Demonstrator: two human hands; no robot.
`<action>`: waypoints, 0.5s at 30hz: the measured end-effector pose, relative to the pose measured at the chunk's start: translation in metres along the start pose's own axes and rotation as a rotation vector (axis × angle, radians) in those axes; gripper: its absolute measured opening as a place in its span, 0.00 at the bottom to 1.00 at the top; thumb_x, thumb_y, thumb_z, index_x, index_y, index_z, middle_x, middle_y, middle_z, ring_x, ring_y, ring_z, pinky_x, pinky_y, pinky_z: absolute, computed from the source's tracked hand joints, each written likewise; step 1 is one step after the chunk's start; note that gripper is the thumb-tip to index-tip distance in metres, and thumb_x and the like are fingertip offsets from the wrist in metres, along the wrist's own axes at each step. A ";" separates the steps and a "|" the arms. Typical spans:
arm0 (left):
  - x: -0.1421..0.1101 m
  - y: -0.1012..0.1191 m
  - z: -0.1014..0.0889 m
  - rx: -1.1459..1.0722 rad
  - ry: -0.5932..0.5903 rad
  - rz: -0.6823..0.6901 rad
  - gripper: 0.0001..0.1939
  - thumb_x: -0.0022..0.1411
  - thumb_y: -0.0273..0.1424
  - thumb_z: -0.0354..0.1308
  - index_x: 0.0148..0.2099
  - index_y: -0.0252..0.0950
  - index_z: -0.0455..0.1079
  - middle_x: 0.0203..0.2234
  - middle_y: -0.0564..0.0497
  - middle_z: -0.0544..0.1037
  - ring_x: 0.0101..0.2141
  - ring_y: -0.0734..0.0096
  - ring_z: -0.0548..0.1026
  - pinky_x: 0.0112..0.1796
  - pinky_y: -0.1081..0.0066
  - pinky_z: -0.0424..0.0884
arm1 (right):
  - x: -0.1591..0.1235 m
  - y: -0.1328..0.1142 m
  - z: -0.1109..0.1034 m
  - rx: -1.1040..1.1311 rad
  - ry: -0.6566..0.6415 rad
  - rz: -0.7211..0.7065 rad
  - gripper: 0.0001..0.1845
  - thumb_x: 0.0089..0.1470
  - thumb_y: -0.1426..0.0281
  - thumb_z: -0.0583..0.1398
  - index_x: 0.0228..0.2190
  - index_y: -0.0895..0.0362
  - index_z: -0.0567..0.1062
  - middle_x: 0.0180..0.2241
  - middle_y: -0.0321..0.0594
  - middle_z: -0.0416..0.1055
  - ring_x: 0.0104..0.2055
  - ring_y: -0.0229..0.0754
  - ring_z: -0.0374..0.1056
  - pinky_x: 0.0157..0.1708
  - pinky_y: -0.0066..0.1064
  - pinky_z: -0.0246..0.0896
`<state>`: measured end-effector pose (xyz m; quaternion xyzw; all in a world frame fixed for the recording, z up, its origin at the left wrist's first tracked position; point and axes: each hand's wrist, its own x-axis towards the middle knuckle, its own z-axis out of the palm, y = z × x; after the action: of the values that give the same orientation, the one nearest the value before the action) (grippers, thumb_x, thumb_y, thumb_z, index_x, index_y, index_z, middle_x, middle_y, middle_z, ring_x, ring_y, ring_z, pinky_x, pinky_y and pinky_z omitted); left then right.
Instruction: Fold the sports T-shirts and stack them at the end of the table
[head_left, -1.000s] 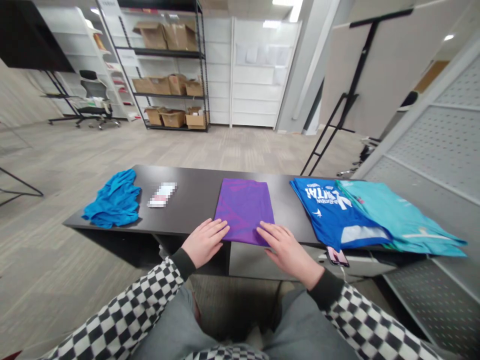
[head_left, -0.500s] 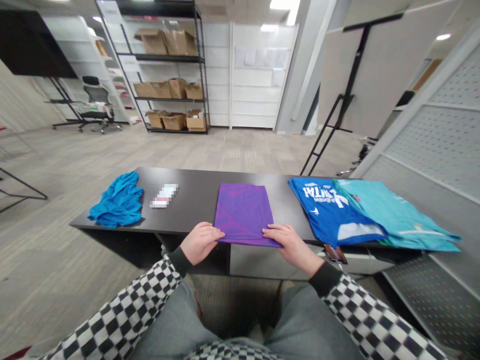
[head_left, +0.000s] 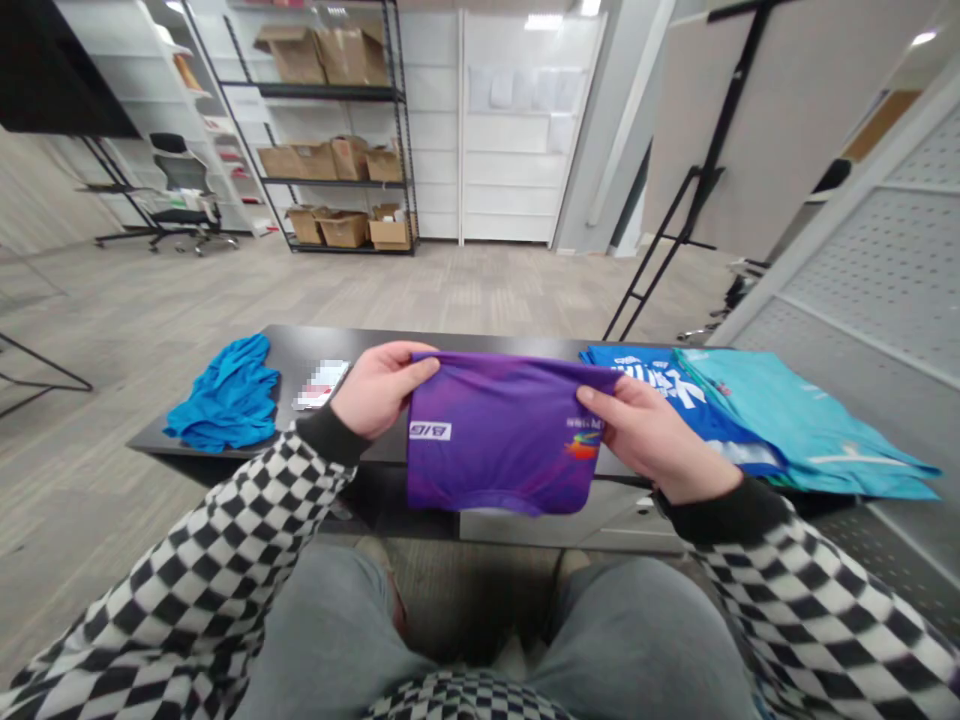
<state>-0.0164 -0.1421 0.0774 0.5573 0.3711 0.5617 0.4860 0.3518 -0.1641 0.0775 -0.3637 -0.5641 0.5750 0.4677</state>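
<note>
A folded purple sports shirt (head_left: 502, 440) hangs in the air between my hands, above the near edge of the dark table (head_left: 375, 345). My left hand (head_left: 381, 388) pinches its upper left corner, thumb on the near face. The upper right corner is gripped by my right hand (head_left: 643, 425) in the same way. A white "BIG" label and a small colourful logo show on the cloth, with a curved neckline at the bottom. Behind my right hand lies a folded blue shirt (head_left: 675, 390) with white lettering, partly hidden by that hand.
A turquoise shirt (head_left: 817, 410) lies at the table's right end, overlapping the blue one. On the left sit a crumpled bright blue garment (head_left: 229, 395) and a blurred white item (head_left: 322, 384). Beyond stand a shelf with cardboard boxes (head_left: 345, 228) and a board on a stand (head_left: 697, 180).
Both hands have lifted the purple shirt off the table and turned it, so its printed side now faces me. Earlier it lay flat with a plain side up.
</note>
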 end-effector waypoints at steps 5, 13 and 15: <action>0.098 -0.050 0.005 0.070 -0.037 -0.276 0.19 0.59 0.40 0.81 0.42 0.32 0.83 0.30 0.45 0.85 0.30 0.68 0.83 0.40 0.67 0.84 | 0.093 0.030 -0.017 0.104 0.053 0.187 0.13 0.58 0.66 0.78 0.39 0.55 0.82 0.35 0.44 0.86 0.35 0.46 0.83 0.42 0.38 0.85; 0.178 -0.141 0.001 0.693 -0.009 -0.345 0.10 0.63 0.36 0.75 0.35 0.35 0.82 0.22 0.51 0.79 0.24 0.65 0.77 0.36 0.64 0.78 | 0.176 0.109 -0.040 -0.355 0.146 0.286 0.06 0.72 0.71 0.65 0.39 0.60 0.78 0.27 0.41 0.81 0.31 0.44 0.80 0.39 0.36 0.81; 0.191 -0.152 -0.002 0.776 -0.010 -0.301 0.08 0.62 0.35 0.75 0.34 0.36 0.83 0.26 0.49 0.82 0.32 0.62 0.80 0.43 0.65 0.78 | 0.192 0.116 -0.048 -0.475 0.162 0.255 0.06 0.71 0.74 0.63 0.39 0.62 0.80 0.29 0.43 0.83 0.33 0.44 0.80 0.39 0.35 0.80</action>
<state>0.0193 0.0797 -0.0178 0.6414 0.6303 0.3000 0.3183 0.3255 0.0413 -0.0208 -0.5759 -0.5935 0.4501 0.3369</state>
